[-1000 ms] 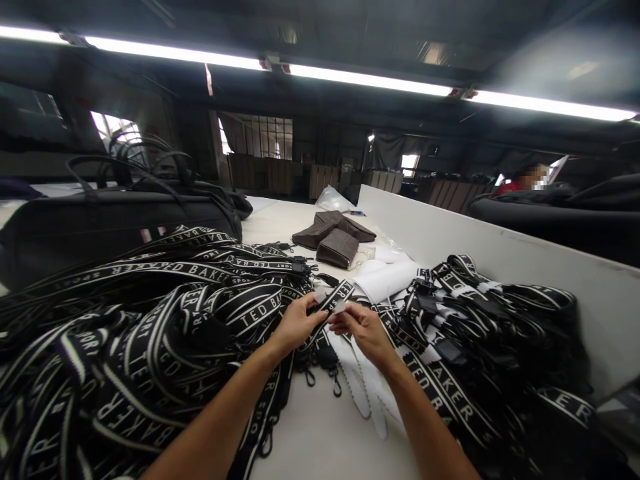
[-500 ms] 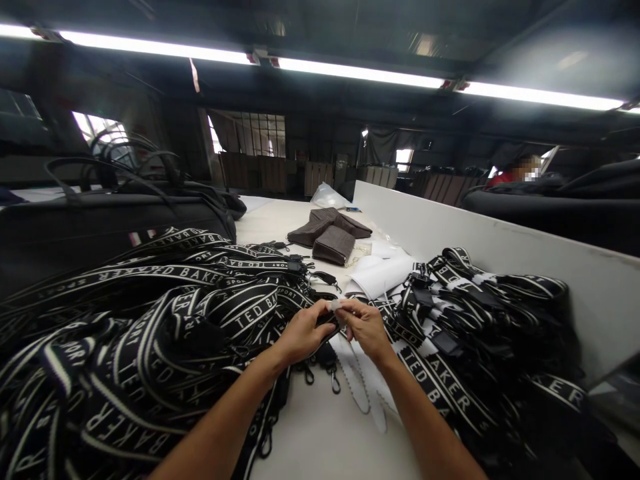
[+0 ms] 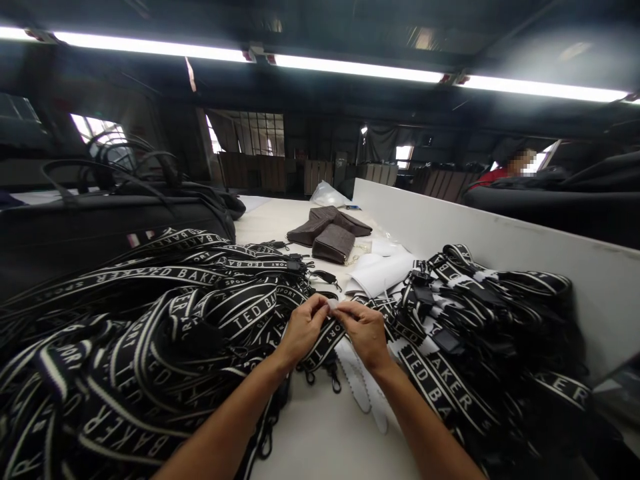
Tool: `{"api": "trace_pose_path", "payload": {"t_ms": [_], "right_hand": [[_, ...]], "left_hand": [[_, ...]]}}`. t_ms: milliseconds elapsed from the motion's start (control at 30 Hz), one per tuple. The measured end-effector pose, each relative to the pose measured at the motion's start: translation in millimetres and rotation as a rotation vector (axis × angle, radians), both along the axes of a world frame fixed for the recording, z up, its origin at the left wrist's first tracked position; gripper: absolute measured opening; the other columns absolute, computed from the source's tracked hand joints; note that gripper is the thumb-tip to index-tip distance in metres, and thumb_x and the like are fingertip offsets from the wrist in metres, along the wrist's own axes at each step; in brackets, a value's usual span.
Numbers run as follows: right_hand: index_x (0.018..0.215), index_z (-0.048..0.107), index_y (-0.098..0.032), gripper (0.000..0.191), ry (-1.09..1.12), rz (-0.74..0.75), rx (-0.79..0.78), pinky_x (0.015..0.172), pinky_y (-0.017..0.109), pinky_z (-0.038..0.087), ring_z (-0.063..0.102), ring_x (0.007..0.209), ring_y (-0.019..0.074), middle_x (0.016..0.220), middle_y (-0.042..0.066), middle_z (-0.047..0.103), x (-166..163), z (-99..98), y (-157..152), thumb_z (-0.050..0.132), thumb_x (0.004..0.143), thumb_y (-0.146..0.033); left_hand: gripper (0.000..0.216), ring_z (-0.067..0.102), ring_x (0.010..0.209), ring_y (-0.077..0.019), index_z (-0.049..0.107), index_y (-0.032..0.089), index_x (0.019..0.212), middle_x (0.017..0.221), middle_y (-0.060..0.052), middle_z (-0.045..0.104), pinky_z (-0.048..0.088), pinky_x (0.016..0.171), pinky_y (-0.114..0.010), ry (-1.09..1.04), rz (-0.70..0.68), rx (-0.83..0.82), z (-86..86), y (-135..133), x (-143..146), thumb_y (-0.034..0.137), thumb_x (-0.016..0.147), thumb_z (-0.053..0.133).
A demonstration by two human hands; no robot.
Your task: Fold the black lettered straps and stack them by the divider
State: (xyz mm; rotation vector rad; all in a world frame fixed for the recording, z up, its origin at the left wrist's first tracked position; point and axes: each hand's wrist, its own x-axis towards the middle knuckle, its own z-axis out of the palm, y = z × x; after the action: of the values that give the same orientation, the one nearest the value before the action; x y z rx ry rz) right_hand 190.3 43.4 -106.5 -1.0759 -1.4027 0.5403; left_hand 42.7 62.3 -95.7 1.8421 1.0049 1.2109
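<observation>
My left hand [image 3: 301,331] and my right hand [image 3: 366,332] meet over the middle of the table, fingertips pinched together. Between them is a small white piece [image 3: 332,304], whose kind I cannot make out. A black webbing strap [image 3: 324,343] with white lettering hangs just below the fingertips; whether the fingers also grip it is hidden. Beneath the right hand lie white strips [image 3: 356,383] with toothed edges. To the left spreads a large loose pile of the same straps [image 3: 200,333], with metal snap hooks [image 3: 335,382] showing at its edge.
Bundled straps [image 3: 465,313] banded in white are heaped at right, by a low white partition [image 3: 480,230]. Dark brown pouches [image 3: 334,243], white sheets [image 3: 377,270] and a clear plastic bag [image 3: 327,195] sit farther back. Black bags [image 3: 115,227] stand at left. A person in red [image 3: 493,177] is beyond.
My fingertips have drawn closer around the white piece, which shows less now. The lettered strap below my hands has turned its printed face into view.
</observation>
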Motion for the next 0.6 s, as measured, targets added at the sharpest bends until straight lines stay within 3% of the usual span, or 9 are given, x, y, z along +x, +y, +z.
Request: {"api": "trace_pose_path", "payload": {"t_ms": [167,333,500,600], "right_hand": [[0.075,0.076,-0.018,0.021,0.168,0.09,-0.185,0.071,0.031,0.05,0.063,0.071,0.0203,0.074,0.004,0.072,-2,-19.9,12,0.075,0.07,-0.038],[0.074,0.073,-0.015,0.03,0.178,0.163,-0.263,0.057,0.025,0.042,0.053,0.059,0.0138,0.063,0.0,0.064,-4,-36.0,20,0.067,0.077,-0.044],[0.07,0.073,-0.014,0.029,0.14,0.118,-0.293,0.059,0.026,0.041,0.054,0.062,0.0151,0.064,0.003,0.065,-8,-40.7,20,0.07,0.072,-0.042],[0.065,0.072,-0.014,0.029,0.162,0.07,-0.299,0.061,0.026,0.042,0.055,0.063,0.0153,0.064,0.003,0.067,-10,-43.7,19,0.074,0.069,-0.043]], "left_hand": [[0.019,0.057,0.073,-0.0159,0.063,0.018,0.077,0.073,0.0,0.063,0.044,0.071,-0.025,-0.012,0.092,-0.011,-12.8,4,2,0.032,0.085,0.053],[0.022,0.056,0.057,-0.0151,0.059,0.018,0.067,0.058,0.001,0.059,0.043,0.06,-0.026,0.012,0.201,-0.16,-28.3,14,2,0.033,0.082,0.054],[0.022,0.054,0.047,-0.0154,0.062,0.017,0.063,0.048,0.001,0.057,0.042,0.056,-0.027,0.052,0.23,-0.198,-29.3,16,1,0.029,0.079,0.055],[0.019,0.058,0.054,-0.0169,0.067,0.017,0.064,0.055,-0.001,0.062,0.043,0.061,-0.028,0.066,0.243,-0.178,-25.3,11,2,0.026,0.077,0.057]]}}
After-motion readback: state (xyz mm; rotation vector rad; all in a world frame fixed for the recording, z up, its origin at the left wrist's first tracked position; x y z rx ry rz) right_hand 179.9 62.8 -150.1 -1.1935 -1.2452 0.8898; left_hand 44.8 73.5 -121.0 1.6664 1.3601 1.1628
